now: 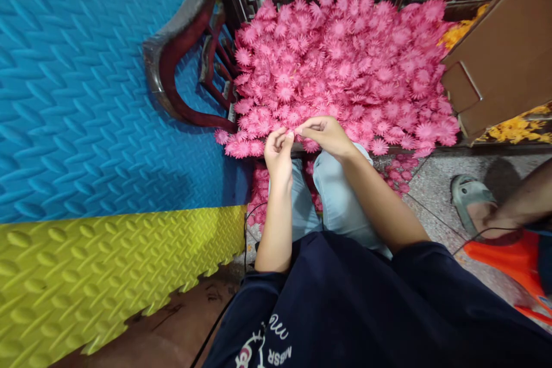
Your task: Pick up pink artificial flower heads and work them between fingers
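My left hand [279, 154] is closed in a pinch, thumb against the curled fingers. Just right of it, my right hand [328, 134] also pinches, its thumb and forefinger tips almost meeting the left thumb. Whatever sits between the fingertips is too small to make out against the pink behind. Both hands hover above my knees, at the near edge of a large heap of pink artificial flowers [340, 63] with thin pointed petals. More pink flowers [399, 172] lie lower down, on the floor beside my legs.
A dark carved wooden armrest [172, 77] stands left of the heap, by a blue foam mat [86, 98] and a yellow foam mat [129, 259]. At right are a brown cardboard box [509, 46], orange-yellow flowers [517, 129] and another person's foot in a grey-green clog [472, 198].
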`<act>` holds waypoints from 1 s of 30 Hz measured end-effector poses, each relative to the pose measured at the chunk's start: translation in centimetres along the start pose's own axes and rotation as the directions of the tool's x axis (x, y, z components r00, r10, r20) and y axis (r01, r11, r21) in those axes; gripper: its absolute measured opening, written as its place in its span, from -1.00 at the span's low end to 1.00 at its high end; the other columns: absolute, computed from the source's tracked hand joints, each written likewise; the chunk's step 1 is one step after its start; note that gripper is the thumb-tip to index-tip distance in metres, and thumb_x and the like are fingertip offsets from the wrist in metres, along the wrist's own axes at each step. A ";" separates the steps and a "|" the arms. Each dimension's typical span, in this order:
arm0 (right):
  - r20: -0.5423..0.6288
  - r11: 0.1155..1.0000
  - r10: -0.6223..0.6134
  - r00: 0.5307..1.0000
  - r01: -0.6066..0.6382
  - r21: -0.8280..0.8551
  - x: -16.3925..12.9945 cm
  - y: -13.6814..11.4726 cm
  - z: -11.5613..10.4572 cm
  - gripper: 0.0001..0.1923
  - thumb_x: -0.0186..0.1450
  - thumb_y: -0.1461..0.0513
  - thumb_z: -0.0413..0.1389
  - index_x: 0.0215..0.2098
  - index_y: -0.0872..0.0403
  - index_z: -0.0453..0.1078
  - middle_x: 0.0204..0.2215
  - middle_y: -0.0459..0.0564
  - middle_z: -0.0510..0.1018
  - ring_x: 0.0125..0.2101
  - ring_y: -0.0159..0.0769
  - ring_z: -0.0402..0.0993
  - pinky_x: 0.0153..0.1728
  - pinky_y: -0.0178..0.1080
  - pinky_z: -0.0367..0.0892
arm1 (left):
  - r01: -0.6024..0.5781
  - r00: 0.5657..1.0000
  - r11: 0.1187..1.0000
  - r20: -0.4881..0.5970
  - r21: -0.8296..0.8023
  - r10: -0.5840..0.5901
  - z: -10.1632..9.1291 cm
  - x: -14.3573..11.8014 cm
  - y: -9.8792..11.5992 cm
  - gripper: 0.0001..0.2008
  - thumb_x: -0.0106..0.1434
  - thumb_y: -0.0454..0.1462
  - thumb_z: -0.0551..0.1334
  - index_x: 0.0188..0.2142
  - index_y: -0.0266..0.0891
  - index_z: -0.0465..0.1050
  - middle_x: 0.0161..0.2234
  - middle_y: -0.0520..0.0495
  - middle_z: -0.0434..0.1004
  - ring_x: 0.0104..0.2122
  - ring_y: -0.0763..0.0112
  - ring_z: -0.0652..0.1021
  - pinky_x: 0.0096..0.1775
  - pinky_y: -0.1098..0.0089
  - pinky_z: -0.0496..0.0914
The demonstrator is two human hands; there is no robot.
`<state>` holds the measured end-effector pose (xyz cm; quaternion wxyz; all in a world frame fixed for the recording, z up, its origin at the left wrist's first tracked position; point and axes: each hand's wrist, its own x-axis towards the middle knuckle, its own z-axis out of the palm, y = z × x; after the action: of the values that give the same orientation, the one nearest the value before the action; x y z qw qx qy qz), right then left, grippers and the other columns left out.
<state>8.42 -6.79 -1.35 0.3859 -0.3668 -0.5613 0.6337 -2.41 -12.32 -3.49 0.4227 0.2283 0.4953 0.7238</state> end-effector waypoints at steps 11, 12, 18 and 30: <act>-0.012 0.984 0.147 0.989 -0.145 0.108 0.2 0.0 -0.4 -0.82 0.03 0.18 0.29 -0.52 0.13 0.45 -0.57 -0.12 0.52 -0.52 -0.48 0.40 -0.34 -0.35 0.33 | -0.053 0.998 0.997 -0.012 0.056 0.054 0.3 0.2 -0.3 -0.72 -0.03 -0.17 0.42 -0.34 -0.24 0.47 -0.46 0.06 0.46 -0.44 0.57 0.44 -0.29 0.52 0.31; -0.016 0.986 0.131 0.991 -0.129 0.105 0.2 0.1 -0.4 -0.82 0.03 0.18 0.30 -0.52 0.13 0.44 -0.57 -0.13 0.52 -0.51 -0.48 0.40 -0.33 -0.35 0.33 | -0.059 0.998 0.997 -0.002 0.059 0.059 0.4 0.1 -0.3 -0.71 -0.04 -0.18 0.43 -0.34 -0.24 0.47 -0.47 0.07 0.46 -0.46 0.59 0.44 -0.31 0.53 0.30; -0.020 0.998 0.042 0.999 -0.041 0.040 0.3 0.4 -0.3 -0.73 -0.03 0.11 0.33 -0.52 0.11 0.42 -0.53 -0.11 0.53 -0.46 -0.45 0.42 -0.32 -0.34 0.34 | -0.055 0.998 0.995 -0.031 0.080 0.057 0.6 -0.1 -0.6 -0.73 -0.06 -0.31 0.43 -0.33 -0.24 0.46 -0.50 0.11 0.48 -0.52 0.64 0.42 -0.35 0.55 0.28; -0.178 0.991 0.129 0.976 -0.118 0.070 0.4 -0.3 0.1 -0.83 0.22 0.30 0.12 -0.52 0.12 0.29 -0.61 -0.18 0.46 -0.60 -0.53 0.37 -0.40 -0.39 0.27 | -0.201 0.958 0.973 -0.183 0.115 0.220 0.5 0.1 -0.2 -0.87 0.08 -0.43 0.24 -0.33 -0.26 0.45 -0.42 0.06 0.45 -0.42 0.60 0.44 -0.29 0.56 0.32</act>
<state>8.16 -6.42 -1.07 0.4060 -0.4458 -0.4811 0.6364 -2.03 -12.01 -3.47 0.2814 0.2280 0.5411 0.7590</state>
